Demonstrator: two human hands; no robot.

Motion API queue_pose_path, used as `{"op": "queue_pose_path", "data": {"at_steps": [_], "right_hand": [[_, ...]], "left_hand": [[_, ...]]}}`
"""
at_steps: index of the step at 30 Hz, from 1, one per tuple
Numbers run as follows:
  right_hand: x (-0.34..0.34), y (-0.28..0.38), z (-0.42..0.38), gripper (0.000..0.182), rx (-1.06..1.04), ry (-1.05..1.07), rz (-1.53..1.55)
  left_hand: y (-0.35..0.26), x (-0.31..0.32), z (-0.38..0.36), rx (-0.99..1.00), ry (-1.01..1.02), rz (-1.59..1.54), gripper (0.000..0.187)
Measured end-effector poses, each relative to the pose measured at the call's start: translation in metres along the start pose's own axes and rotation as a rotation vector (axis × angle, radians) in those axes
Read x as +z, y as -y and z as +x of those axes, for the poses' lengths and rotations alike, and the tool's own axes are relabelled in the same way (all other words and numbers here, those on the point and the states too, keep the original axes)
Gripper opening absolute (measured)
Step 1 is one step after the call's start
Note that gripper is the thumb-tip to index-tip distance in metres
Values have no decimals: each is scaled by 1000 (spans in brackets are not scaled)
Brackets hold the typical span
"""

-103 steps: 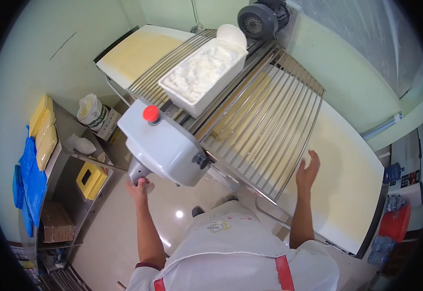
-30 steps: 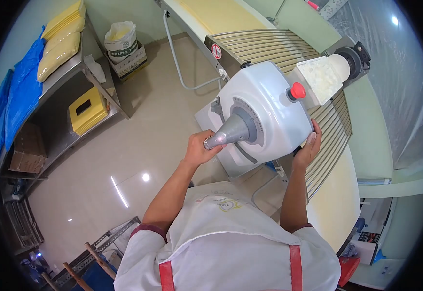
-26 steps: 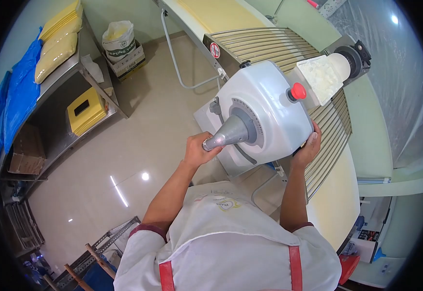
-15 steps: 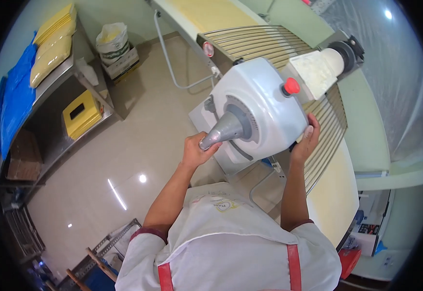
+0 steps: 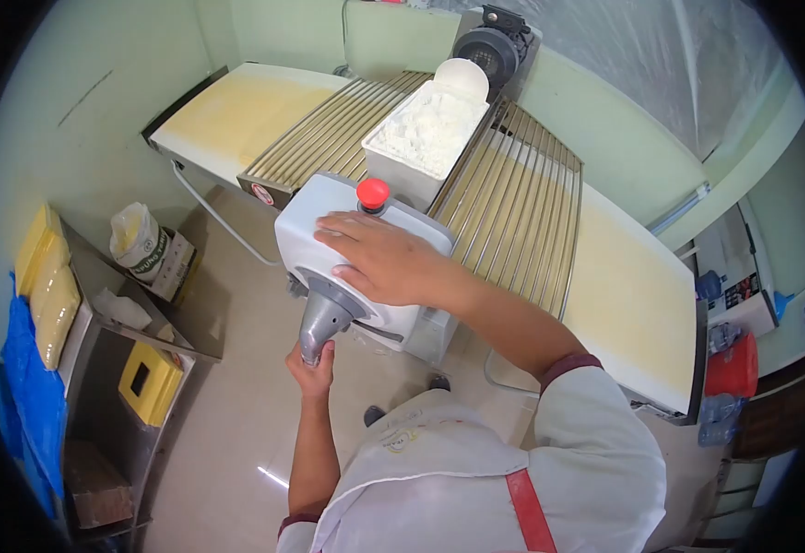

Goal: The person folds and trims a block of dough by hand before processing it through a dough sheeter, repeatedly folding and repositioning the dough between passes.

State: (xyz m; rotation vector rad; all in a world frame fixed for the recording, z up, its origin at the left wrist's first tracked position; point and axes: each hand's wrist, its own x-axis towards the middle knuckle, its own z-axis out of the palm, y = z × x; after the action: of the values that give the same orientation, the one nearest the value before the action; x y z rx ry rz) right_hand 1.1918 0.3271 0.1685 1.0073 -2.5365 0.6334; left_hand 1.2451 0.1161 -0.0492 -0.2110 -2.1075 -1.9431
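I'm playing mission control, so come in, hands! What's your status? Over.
Left hand gripping grey handle. Right hand flat on white machine, beside red button. Tub of white powder behind, touching neither hand. Over.

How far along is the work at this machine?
Looks done: the tub of white powder sits on top, between lowered wire guards.
In hand: left hand grips the grey handle; right hand rests on the housing.
Left: releasing the handle; further adjustment can't be judged.
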Motion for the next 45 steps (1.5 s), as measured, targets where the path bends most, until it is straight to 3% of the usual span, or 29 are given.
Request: {"op": "queue_pose_path", "data": {"at_steps": [8, 11, 17, 23, 29, 32, 45], "right_hand": [[15, -9, 44, 47, 27, 111, 30], [44, -29, 50, 33, -78, -46, 3], [49, -29, 77, 25, 54, 118, -44], [41, -29, 100, 40, 90, 372, -160], [36, -26, 126, 35, 166, 591, -196], [19, -20, 137, 40, 263, 711, -173], [53, -44, 171, 49, 444, 764, -243]], "left_hand": [[0, 2, -4, -59, -46, -53, 44], [2, 0, -4, -66, -15, -17, 46], [-6, 7, -3, -29, -17, -30, 48], [1, 4, -2, -31, -8, -33, 47], [-2, 4, -4, -60, -27, -32, 45], [-3, 5, -4, -62, -20, -68, 45], [-5, -3, -4, -107, 66, -151, 43]]}}
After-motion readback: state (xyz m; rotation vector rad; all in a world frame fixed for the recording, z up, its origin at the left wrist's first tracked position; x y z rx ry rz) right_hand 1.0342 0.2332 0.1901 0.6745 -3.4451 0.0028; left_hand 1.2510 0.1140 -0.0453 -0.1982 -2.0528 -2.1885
